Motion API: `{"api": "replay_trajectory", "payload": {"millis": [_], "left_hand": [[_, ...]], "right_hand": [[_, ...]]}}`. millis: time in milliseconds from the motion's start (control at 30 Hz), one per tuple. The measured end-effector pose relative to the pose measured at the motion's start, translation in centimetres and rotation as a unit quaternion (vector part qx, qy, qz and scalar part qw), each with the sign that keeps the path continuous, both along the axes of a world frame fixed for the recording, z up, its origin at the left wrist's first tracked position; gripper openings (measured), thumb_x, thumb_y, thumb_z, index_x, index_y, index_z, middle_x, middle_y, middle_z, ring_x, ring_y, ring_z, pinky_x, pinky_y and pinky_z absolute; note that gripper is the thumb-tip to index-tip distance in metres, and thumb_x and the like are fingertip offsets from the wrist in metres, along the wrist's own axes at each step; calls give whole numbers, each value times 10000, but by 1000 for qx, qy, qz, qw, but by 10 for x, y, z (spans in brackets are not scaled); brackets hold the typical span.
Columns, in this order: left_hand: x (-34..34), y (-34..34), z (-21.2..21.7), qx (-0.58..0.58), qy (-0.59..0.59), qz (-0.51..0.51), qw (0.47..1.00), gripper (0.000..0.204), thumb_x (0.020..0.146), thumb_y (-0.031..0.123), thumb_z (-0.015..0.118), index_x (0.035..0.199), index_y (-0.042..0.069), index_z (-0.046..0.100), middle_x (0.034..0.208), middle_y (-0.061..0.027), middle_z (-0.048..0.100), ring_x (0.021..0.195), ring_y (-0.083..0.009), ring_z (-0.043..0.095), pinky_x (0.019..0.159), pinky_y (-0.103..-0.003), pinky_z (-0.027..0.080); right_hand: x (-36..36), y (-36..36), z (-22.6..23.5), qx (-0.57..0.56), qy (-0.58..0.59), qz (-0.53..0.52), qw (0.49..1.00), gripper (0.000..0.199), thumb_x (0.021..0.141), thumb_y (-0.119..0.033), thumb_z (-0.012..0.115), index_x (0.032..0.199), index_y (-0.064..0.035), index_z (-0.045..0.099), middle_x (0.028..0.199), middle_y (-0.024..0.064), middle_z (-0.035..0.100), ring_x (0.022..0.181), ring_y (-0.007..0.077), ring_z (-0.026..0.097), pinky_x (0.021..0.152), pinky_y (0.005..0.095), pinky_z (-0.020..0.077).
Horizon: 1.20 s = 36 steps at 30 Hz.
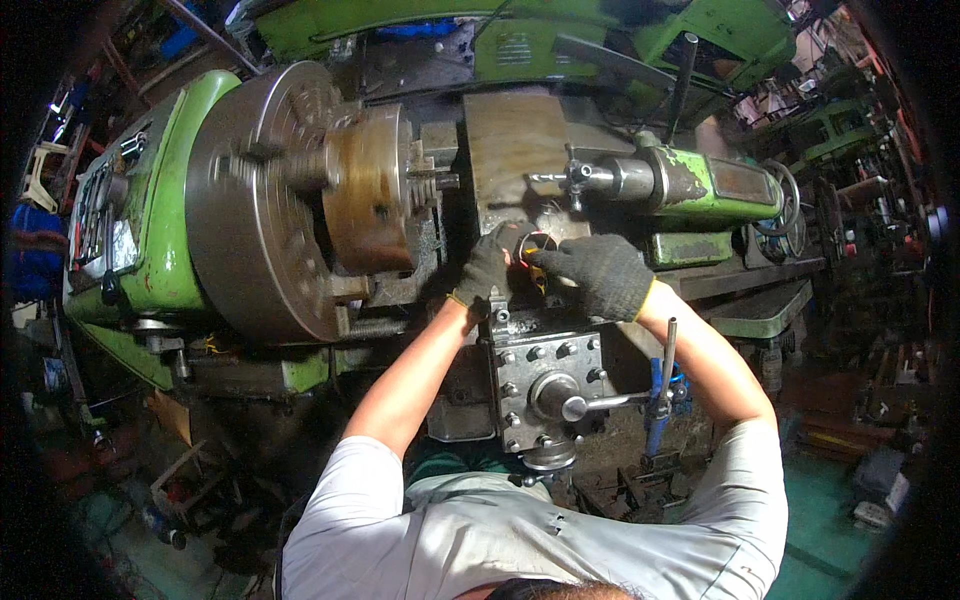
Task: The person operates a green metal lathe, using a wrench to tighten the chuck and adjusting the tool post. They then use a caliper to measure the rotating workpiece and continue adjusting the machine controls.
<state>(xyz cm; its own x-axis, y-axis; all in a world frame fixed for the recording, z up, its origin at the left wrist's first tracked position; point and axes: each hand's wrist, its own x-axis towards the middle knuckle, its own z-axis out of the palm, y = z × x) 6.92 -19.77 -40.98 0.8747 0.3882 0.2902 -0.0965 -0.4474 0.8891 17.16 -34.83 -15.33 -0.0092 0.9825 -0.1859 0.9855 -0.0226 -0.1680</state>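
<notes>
Both my hands, in dark knit gloves, meet above the lathe's cross slide, just beyond the square tool post (550, 390). My right hand (605, 275) is closed on a small yellow-and-black thing (538, 278) whose kind I cannot make out. A thin, shiny curved band (537, 240) with a reddish glint shows between the hands. Close against it, my left hand (488, 262) has its fingers curled, and what they hold is hidden. To the left, a large chuck (265, 200) carries a brownish metal cylinder (368, 190); both look smeared by motion.
Right of the hands, the green tailstock (710, 185) holds a drill bit (545, 177) pointing left, with a handwheel (785, 210) at its far end. The tool post's lever (625, 400) sticks out rightward. A blue hose-like part (657, 405) stands near my right forearm.
</notes>
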Motion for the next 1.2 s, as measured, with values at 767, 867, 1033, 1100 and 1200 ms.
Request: {"api": "replay_trajectory", "payload": {"millis": [767, 867, 1033, 1100, 1200], "left_hand": [[-4, -8, 24, -59, -59, 34, 996, 395, 902, 178, 647, 1282, 72, 628, 1242, -141, 653, 1150, -327, 626, 1026, -437, 488], [-3, -9, 29, -72, -63, 33, 995, 378, 900, 154, 647, 1267, 65, 633, 1234, -145, 653, 1155, -337, 624, 1031, -439, 488], [-4, -8, 6, 51, -97, 101, 989, 408, 964, 136, 630, 1363, 59, 591, 1294, -134, 639, 1190, -284, 631, 1074, -403, 487], [-1, -6, 6, 33, -108, 102, 988, 371, 997, 109, 566, 1363, 50, 588, 1314, -131, 634, 1217, -268, 619, 1081, -398, 486], [0, 0, 10, 28, -83, 79, 993, 353, 1034, 91, 476, 1366, 35, 582, 1345, -132, 626, 1261, -251, 599, 1104, -387, 471]], "right_hand": [[9, -12, -54, 164, 370, -258, 877, 267, 874, -81, 758, 1129, -15, 718, 964, 154, 733, 825, 244, 725, 771, 370, 576], [8, -13, -52, 119, 373, -247, 887, 293, 883, -133, 768, 1153, -29, 719, 1009, 151, 741, 896, 246, 729, 815, 375, 572], [-5, -14, -43, 160, 221, -200, 941, 313, 930, -234, 736, 1198, -74, 713, 1094, 186, 738, 1002, 374, 723, 882, 432, 570], [-7, -13, -42, 176, 176, -174, 953, 314, 943, -250, 713, 1216, -95, 703, 1100, 192, 729, 1001, 401, 709, 872, 454, 570], [-8, -11, -35, 149, 185, -149, 960, 324, 947, -264, 684, 1238, -122, 690, 1111, 194, 720, 1001, 417, 695, 857, 475, 570]]}}
